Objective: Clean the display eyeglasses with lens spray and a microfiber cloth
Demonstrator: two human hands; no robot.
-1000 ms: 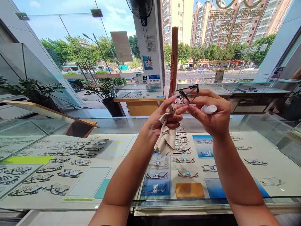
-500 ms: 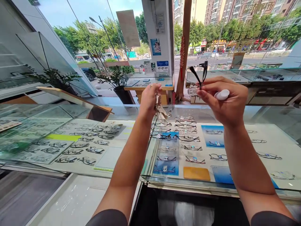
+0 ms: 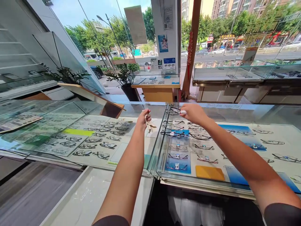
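My left hand (image 3: 143, 119) is closed around a crumpled beige cloth (image 3: 150, 126) above the glass counter, with one end hanging down. Further right, my right hand (image 3: 194, 113) is low over the counter's far side, its fingers closed on a dark pair of eyeglasses (image 3: 173, 110). A white rounded piece (image 3: 183, 112), like the end of a small bottle, shows in the same hand; the rest of it is hidden. Just in front of that hand, several dark-framed eyeglasses (image 3: 176, 134) lie in rows.
More eyeglasses (image 3: 108, 145) fill the left side of the glass display counter (image 3: 154, 166). A yellow case (image 3: 209, 173) lies near the front edge. A tilted wooden-framed board (image 3: 113, 110) stands at the back left. Beyond are a potted plant (image 3: 128, 89) and a wooden post (image 3: 191, 47).
My right hand has come down and left with the eyeglasses, from raised in the air to the counter's far side. My left hand has lowered with the cloth. The view has shifted slightly.
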